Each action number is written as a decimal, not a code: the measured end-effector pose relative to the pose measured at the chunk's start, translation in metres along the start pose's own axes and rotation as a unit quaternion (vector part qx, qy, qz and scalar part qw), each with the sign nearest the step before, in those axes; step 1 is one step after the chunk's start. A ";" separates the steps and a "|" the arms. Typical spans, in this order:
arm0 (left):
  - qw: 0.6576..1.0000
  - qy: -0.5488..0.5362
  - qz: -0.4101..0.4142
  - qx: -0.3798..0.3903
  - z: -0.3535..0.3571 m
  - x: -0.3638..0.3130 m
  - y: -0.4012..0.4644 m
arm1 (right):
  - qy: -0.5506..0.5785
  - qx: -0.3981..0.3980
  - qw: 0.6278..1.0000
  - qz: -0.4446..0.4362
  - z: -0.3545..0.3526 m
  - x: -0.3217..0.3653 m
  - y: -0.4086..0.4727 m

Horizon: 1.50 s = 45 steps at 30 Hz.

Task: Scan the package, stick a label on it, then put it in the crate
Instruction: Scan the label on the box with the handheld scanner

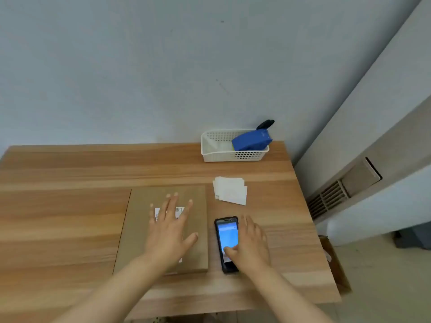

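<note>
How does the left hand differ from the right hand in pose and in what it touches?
The left hand lies spread flat, fingers wide apart, over the cardboard package and partly covers its barcode label. The right hand is more curled, and its thumb touches the lit screen of the scanner, which lies on the table beside the package. Both hands are bare and neither has lifted anything.

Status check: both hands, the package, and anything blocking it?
Left hand open, flat over package. Right hand open, thumb on scanner screen. Package on table, nothing blocking it.
</note>
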State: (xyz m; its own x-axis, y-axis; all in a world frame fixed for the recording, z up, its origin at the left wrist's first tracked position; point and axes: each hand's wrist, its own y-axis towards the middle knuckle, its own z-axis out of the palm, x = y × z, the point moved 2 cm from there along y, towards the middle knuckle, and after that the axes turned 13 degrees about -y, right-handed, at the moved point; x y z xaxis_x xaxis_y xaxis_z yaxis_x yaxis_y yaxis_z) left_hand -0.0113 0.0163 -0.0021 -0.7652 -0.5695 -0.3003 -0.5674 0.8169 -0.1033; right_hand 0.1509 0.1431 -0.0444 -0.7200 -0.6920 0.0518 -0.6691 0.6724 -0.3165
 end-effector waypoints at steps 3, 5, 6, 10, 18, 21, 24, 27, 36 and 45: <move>1.000 -0.018 -0.010 -0.013 0.012 0.000 -0.003 | 0.013 0.022 0.999 0.040 0.015 0.004 0.008; 1.000 -0.013 -0.015 -0.009 0.021 -0.001 -0.008 | 0.012 0.037 0.997 0.061 0.024 0.010 0.011; 1.000 -0.010 -0.016 -0.003 0.025 0.000 -0.011 | 0.008 0.048 0.996 0.071 0.029 0.013 0.011; 1.000 0.001 -0.024 -0.012 0.033 0.004 -0.020 | -0.006 0.055 0.992 0.113 0.045 0.016 0.013; 0.997 -0.035 -0.063 -0.019 0.033 0.024 -0.035 | 0.057 0.052 0.986 0.147 0.051 0.012 0.013; 0.997 -0.037 -0.069 -0.029 0.026 0.031 -0.039 | 0.072 0.069 0.983 0.153 0.048 0.008 0.013; 0.994 -0.068 -0.088 0.017 0.023 0.041 -0.046 | 0.087 0.078 0.981 0.155 0.045 0.005 0.010; 0.992 -0.098 -0.085 0.005 0.016 0.056 -0.056 | 0.121 0.107 0.974 0.158 0.039 0.004 0.005; 0.992 -0.082 -0.087 0.038 -0.002 0.107 -0.085 | 0.140 0.065 0.967 0.205 -0.002 0.014 -0.025; 0.988 -0.114 -0.082 0.058 -0.001 0.133 -0.090 | 0.120 0.033 0.984 0.124 -0.073 0.049 -0.066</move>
State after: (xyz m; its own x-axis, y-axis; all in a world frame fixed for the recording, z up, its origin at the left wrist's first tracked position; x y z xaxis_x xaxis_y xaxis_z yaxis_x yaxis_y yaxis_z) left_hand -0.0622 -0.1333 -0.0318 -0.5697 -0.6708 -0.4749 -0.6292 0.7277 -0.2732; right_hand 0.1460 0.0840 0.0484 -0.8881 -0.4211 0.1843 -0.4589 0.7888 -0.4089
